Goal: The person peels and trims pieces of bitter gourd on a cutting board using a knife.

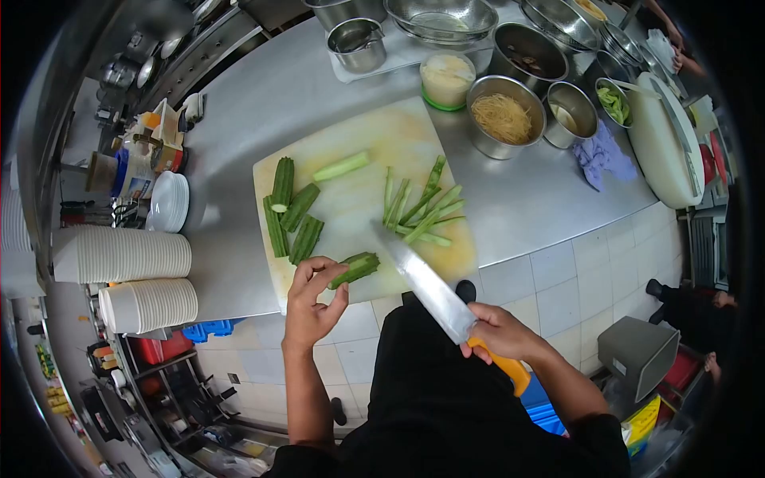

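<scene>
My left hand (315, 299) pinches the end of a ridge gourd piece (356, 270) near the front edge of the cutting board (351, 211). In my right hand (504, 331) is a large kitchen knife (434, 291), gripped by its orange handle, with the blade tip over the board. Several dark green ridge gourd pieces (299, 209) lie on the left of the board. A pale, peeled piece (341, 166) rests farther back. To the right is a pile of green peel strips (426, 209).
Beyond the board stand a pot of noodle-like strands (507, 119), a tub with a green base (447, 80) and metal pots. A purple cloth (602, 158) lies at right. Stacked white containers (123, 255) and plates (169, 201) line the left. Another person (697, 315) is at far right.
</scene>
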A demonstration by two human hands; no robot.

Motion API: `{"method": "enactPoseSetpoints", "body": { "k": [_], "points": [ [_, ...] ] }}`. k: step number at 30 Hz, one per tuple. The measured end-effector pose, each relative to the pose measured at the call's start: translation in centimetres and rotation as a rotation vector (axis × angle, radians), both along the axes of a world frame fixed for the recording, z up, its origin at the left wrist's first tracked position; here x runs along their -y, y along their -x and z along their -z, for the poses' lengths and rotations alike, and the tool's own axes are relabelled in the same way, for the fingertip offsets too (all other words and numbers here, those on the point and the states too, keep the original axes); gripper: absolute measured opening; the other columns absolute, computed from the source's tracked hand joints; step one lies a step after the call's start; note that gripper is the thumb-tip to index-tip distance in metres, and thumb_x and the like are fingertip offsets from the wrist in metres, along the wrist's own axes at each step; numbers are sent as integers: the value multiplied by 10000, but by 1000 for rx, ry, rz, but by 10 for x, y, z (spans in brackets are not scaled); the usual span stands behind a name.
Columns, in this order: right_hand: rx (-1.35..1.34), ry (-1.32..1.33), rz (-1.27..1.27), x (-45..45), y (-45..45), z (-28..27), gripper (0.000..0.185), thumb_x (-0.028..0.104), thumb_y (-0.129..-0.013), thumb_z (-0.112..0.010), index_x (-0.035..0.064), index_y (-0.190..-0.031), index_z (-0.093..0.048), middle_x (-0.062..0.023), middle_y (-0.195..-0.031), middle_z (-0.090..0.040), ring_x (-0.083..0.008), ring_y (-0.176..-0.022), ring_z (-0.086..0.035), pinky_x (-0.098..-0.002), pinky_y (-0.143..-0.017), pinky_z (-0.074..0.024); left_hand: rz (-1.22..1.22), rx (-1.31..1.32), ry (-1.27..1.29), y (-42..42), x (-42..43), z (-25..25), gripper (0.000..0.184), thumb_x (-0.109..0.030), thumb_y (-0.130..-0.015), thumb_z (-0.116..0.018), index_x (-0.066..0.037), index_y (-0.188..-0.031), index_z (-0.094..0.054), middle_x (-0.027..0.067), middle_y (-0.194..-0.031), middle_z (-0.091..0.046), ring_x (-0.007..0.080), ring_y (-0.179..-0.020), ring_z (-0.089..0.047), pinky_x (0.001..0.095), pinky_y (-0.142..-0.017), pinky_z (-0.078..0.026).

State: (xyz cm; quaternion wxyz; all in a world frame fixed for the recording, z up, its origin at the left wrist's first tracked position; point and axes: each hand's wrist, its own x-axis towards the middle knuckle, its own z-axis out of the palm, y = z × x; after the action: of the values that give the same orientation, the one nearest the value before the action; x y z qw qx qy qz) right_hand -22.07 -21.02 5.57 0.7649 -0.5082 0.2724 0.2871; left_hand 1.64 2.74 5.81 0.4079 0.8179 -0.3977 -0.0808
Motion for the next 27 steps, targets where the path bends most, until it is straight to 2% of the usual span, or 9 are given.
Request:
{"method": "enactPoseSetpoints", "body": {
  "k": [3,7,8,9,11,12,13,16,27],
  "points": [
    [29,56,116,-5,2,3,238,101,-968,-404,8,-1133,-548,-73,-767,-621,-101,-506,-507,-283,-506,-471,67,72,-50,-4,2,-9,282,33,-797,-735,-30,-1072,-724,111,-1090,-631,262,-976,-651,346,-773,-543],
    [10,201,41,-11,7,-6,187,114,-1002,-430,27,-1104,-559,-35,-746,-613,-86,-514,-505,-270,-500,-465,7,22,-72,1,5,-14,267,27,-794,-745,-29,-1054,-727,116,-1081,-644,268,-962,-659,359,-777,-547],
    [98,353,-31,-16,13,4,190,150,-1011,-461,34,-1142,-536,-81,-735,-645,-189,-538,-601,-355,-522,-505,-39,-11,-41,4,7,-14,271,25,-789,-753,-28,-1054,-728,116,-1078,-649,269,-959,-660,354,-774,-547],
    [100,353,-27,-19,15,-4,190,150,-1011,-461,34,-1142,-536,-81,-735,-645,-189,-538,-601,-355,-522,-505,-86,-45,-10,6,7,-13,276,24,-784,-761,-28,-1054,-729,117,-1074,-654,270,-955,-662,349,-772,-546],
    [161,744,-216,-27,17,-33,215,181,-1012,-475,4,-1134,-482,-210,-792,-687,-389,-698,-688,-531,-688,-535,-63,40,-42,9,7,-13,281,24,-782,-767,-27,-1056,-733,117,-1071,-657,266,-950,-663,345,-771,-546],
    [221,797,-217,-32,20,-37,234,151,-989,-513,-16,-1146,-469,-237,-805,-680,-438,-733,-686,-550,-702,-546,-45,123,-71,10,7,-12,285,23,-779,-773,-26,-1058,-736,117,-1068,-659,262,-945,-664,340,-770,-547],
    [219,795,-215,-36,25,-38,234,151,-989,-513,-16,-1146,-469,-237,-805,-680,-438,-733,-686,-550,-702,-546,-42,123,-72,11,6,-11,285,23,-779,-773,-26,-1058,-736,117,-1068,-659,262,-945,-664,340,-770,-547],
    [367,1113,-367,-46,37,-43,304,65,-899,-599,-58,-1157,-495,-212,-741,-632,-357,-619,-693,-416,-517,-570,-44,121,-55,10,5,-8,292,24,-780,-778,-29,-1066,-752,113,-1055,-661,243,-935,-664,328,-771,-544],
    [404,1253,-449,-65,29,-65,380,32,-842,-639,-79,-1192,-543,-168,-716,-618,-280,-583,-694,-348,-482,-573,-73,62,-20,2,1,2,311,11,-761,-807,-60,-1062,-776,101,-963,-658,233,-948,-684,322,-778,-554]
  ]
}}
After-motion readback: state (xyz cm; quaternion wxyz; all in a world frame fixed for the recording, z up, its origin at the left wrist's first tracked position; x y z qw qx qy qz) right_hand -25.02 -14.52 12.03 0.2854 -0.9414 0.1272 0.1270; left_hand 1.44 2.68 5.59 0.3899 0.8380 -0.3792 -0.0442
